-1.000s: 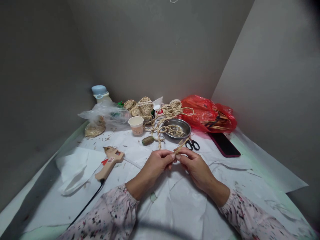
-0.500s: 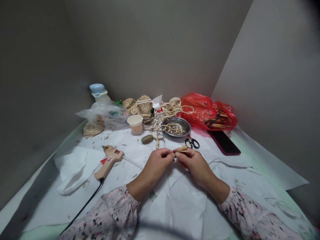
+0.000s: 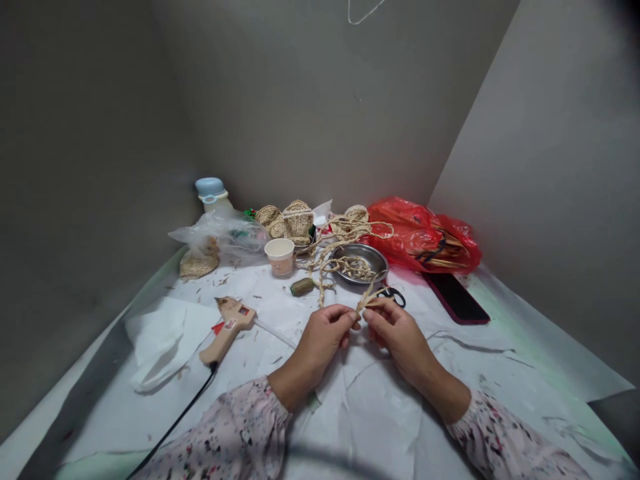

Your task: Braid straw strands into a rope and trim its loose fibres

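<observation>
Dried straw-like fibre strips (image 3: 367, 295) are pinched between the fingertips of my two hands, their loose ends fanning up and away. My left hand (image 3: 324, 339) is closed on them from the left. From the right, my right hand (image 3: 400, 333) grips the same bundle with thumb and forefinger, slightly apart from the left. A long braided straw cord (image 3: 321, 283) runs from just beyond my left hand back towards the metal bowl (image 3: 383, 272), partly lying in it. Black-handled scissors (image 3: 399, 297) lie behind my right hand, partly covered.
A glue gun (image 3: 227, 333) with a cable lies left on white paper. Behind stand a paper cup (image 3: 280, 257), a green spool (image 3: 303, 287), woven straw pieces (image 3: 299, 220), a plastic bag (image 3: 230, 230) and a blue-lidded bottle (image 3: 211, 188). Right are a red bag (image 3: 400, 220) and a phone (image 3: 457, 298).
The camera view has shifted, so everything sits lower and further right. My hands have drawn slightly apart, and the strips now stand up and spread out between them.
</observation>
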`<state>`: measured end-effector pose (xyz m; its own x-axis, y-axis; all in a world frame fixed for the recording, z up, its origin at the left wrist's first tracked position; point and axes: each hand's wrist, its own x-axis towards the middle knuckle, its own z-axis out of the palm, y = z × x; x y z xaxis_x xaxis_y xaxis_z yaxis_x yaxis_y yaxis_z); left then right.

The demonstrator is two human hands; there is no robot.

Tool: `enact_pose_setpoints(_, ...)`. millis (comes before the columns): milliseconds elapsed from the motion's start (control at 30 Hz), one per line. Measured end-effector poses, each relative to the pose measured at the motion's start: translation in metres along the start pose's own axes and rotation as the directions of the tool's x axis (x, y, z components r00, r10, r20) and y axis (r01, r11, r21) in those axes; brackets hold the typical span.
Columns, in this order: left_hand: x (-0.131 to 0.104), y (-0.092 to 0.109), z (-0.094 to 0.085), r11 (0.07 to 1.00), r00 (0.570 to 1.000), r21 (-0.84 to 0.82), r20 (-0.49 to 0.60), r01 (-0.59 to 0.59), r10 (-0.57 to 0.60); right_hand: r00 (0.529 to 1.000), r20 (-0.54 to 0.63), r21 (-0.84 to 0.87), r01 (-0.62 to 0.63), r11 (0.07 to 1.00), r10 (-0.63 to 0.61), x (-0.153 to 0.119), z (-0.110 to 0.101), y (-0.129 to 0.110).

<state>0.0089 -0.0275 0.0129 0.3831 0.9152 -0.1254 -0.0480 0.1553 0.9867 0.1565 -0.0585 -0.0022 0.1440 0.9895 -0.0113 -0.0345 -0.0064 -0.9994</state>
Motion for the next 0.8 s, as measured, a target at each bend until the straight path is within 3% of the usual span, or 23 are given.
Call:
enact_pose_setpoints(133, -0.002, 0.009, -0.006, 0.975, 0.957, -0.071, -0.217, -0.212, 0.192, 0.994, -0.093, -0.130, 0.042, 0.991, -0.054, 0.000, -0.001, -0.003)
enact_pose_setpoints(200, -0.001, 0.014, -0.012, 0.951, 0.904, -0.030, -0.319, -0.309, 0.283, 0.995, -0.032, -0.268, 0.087, 0.959, -0.099, 0.004, -0.002, -0.005)
enact_pose_setpoints(267, 0.001, 0.018, -0.018, 0.924, 0.851, 0.010, -0.386, -0.383, 0.357, 0.977, 0.098, -0.432, 0.213, 0.876, -0.189, 0.012, 0.002, -0.010)
enact_pose_setpoints(333, 0.004, 0.021, -0.024, 0.898, 0.803, 0.017, -0.440, -0.440, 0.402, 0.907, 0.273, -0.566, 0.420, 0.709, -0.320, 0.025, 0.013, -0.016)
enact_pose_setpoints(400, 0.008, 0.022, -0.030, 0.882, 0.764, 0.020, -0.492, -0.470, 0.418, 0.786, 0.440, -0.614, 0.617, 0.493, -0.435, 0.044, 0.029, -0.020)
enact_pose_setpoints(467, 0.012, 0.022, -0.036, 0.873, 0.742, 0.017, -0.520, -0.487, 0.424, 0.688, 0.571, -0.627, 0.718, 0.302, -0.448, 0.066, 0.049, -0.018)
enact_pose_setpoints(533, 0.014, 0.020, -0.040, 0.864, 0.734, -0.001, -0.528, -0.503, 0.427, 0.621, 0.658, -0.614, 0.770, 0.174, -0.427, 0.085, 0.069, -0.011)
enact_pose_setpoints(667, 0.018, 0.018, -0.045, 0.858, 0.728, -0.015, -0.537, -0.513, 0.426, 0.610, 0.691, -0.629, 0.772, 0.094, -0.387, 0.104, 0.092, 0.000)
enact_pose_setpoints(800, 0.021, 0.017, -0.048, 0.865, 0.712, 0.004, -0.566, -0.501, 0.415, 0.633, 0.664, -0.640, 0.756, 0.135, -0.397, 0.092, 0.072, -0.013)
